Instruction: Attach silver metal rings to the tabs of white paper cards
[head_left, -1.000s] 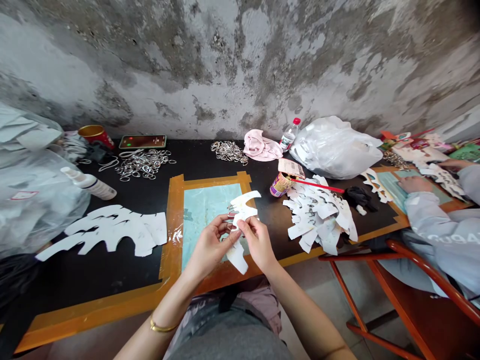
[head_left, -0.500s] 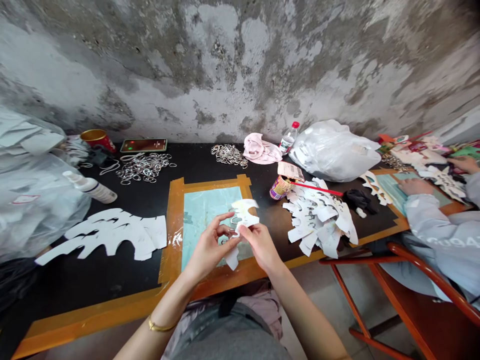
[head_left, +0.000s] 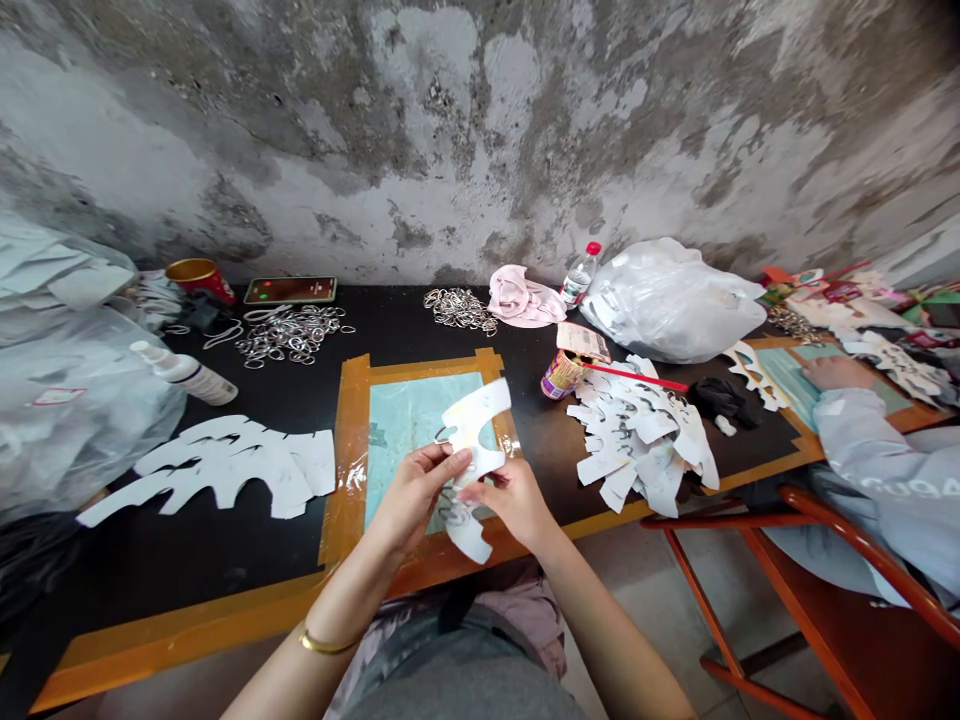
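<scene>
A white cut-out piece with curved notches (head_left: pixel 480 410) is held above the pale blue sheet (head_left: pixel 390 415) taped to the table. My left hand (head_left: pixel 421 492) is closed on its left side, thumb pressed on top. My right hand (head_left: pixel 516 502) pinches its right edge, lower down. Metal rings show on the piece near the left fingertips, partly hidden by the fingers. Several similar white pieces (head_left: pixel 247 465) lie overlapping on the left. A heaped pile of such pieces, some with rings on them (head_left: pixel 637 440), sits to the right.
Loose metal rings lie in two heaps, left (head_left: pixel 289 335) and middle (head_left: pixel 459 310). Along the back are a phone (head_left: pixel 291 290), pink cloth (head_left: pixel 523 298), bottle (head_left: pixel 579 275) and plastic bag (head_left: pixel 675 305). A printed tub (head_left: pixel 561 375) holds a red stick. A co-worker's hand (head_left: pixel 836 373) is at right.
The white piece has turned and now stands more upright, with more of it showing. My left hand has shifted its hold and closed on it; my right hand sits slightly lower.
</scene>
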